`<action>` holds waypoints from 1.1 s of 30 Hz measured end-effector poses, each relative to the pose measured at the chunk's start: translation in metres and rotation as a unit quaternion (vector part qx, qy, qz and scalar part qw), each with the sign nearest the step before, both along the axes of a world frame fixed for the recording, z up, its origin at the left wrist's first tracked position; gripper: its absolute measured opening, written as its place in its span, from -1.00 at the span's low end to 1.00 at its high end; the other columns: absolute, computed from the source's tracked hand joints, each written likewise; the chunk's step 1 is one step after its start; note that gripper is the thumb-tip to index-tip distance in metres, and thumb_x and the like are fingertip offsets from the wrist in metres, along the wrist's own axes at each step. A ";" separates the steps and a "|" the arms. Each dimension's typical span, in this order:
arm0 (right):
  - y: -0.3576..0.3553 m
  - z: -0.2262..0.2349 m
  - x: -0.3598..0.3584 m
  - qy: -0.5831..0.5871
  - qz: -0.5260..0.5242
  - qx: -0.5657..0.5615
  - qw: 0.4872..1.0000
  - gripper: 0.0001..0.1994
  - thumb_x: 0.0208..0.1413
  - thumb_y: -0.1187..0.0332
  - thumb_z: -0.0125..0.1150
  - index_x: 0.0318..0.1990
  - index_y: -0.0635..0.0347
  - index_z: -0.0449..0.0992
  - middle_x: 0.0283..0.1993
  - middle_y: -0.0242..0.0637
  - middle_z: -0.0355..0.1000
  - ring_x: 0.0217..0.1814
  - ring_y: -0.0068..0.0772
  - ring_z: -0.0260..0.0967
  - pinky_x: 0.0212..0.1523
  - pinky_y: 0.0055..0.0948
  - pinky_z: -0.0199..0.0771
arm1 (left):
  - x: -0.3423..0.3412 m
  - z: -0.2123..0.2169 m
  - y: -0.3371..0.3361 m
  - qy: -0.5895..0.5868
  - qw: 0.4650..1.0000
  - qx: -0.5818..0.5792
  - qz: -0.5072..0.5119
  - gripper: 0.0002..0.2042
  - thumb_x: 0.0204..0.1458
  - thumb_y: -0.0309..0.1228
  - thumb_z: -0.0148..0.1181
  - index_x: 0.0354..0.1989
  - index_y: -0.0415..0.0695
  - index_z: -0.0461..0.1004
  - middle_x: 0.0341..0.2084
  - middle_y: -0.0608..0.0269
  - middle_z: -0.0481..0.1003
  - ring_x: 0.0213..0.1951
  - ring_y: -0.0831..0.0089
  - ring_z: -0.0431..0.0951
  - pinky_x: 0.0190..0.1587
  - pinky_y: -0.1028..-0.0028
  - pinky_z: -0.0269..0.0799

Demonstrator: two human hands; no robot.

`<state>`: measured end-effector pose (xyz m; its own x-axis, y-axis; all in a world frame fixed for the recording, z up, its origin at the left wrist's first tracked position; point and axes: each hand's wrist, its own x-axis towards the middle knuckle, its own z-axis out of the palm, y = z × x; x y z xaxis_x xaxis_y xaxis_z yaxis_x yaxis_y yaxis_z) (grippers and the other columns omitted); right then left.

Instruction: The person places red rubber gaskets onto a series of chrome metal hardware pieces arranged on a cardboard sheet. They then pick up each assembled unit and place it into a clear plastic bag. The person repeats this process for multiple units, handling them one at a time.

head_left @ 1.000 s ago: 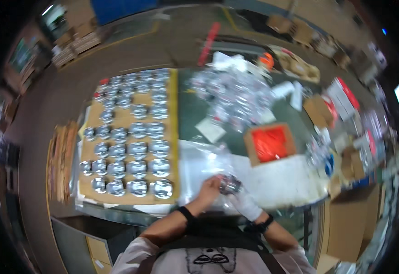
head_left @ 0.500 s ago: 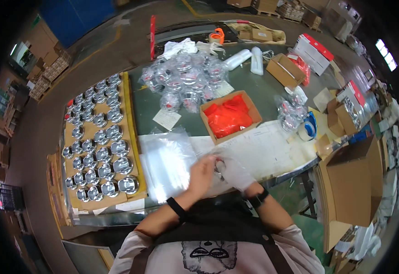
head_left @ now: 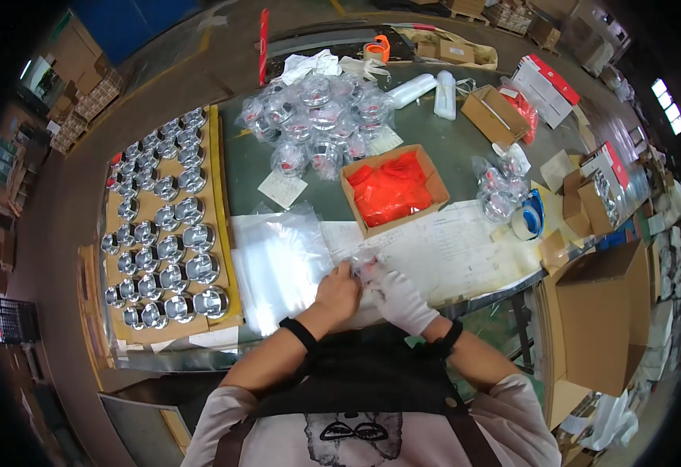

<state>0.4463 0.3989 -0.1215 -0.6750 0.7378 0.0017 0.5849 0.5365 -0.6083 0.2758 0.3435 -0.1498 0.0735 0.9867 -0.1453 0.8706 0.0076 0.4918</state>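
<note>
Both hands meet above the papers at the near edge of the table, around a bagged piston (head_left: pixel 367 266). Its clear plastic wrap shows a little red inside, and the fingers partly cover it. My bare left hand (head_left: pixel 338 296) is closed on the bag's left side. Opposite it, my right hand (head_left: pixel 402 300), in a white glove, grips the right side. Just left of my left hand lies a stack of flat clear plastic bags (head_left: pixel 282 268). Beyond the hands, an open cardboard box (head_left: pixel 400 226) holds red plastic bags (head_left: pixel 391 191).
At the left, several bare metal pistons (head_left: pixel 202 268) stand in rows on a cardboard sheet (head_left: pixel 223 233). A heap of bagged pistons (head_left: pixel 321 117) lies at the back. A smaller bagged group (head_left: pixel 500 191) and a blue tape dispenser (head_left: pixel 529 219) are at the right, near a large open carton (head_left: pixel 601 311).
The plastic has been drawn closer around the piston, and the bag now stands up between my hands. My right hand has lowered slightly, and its fingers have closed in.
</note>
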 end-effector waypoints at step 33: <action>0.210 0.027 -0.249 -0.083 0.031 0.387 0.918 -0.85 0.09 0.37 0.03 -0.45 0.22 0.42 -0.59 -0.29 0.33 -0.58 -0.34 0.43 -0.64 -0.30 0.42 | -0.072 0.017 -0.019 -0.101 0.944 0.016 0.313 -0.79 0.02 -0.28 0.24 -0.37 -0.19 0.50 -0.33 0.04 0.47 -0.37 0.08 0.55 -0.30 0.24 0.49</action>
<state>0.1971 0.6089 -0.0949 -0.7534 0.5201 0.4023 0.5896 0.8052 0.0632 0.2041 0.3243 -0.1326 -0.5019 0.8501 -0.1592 0.5896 0.4710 0.6562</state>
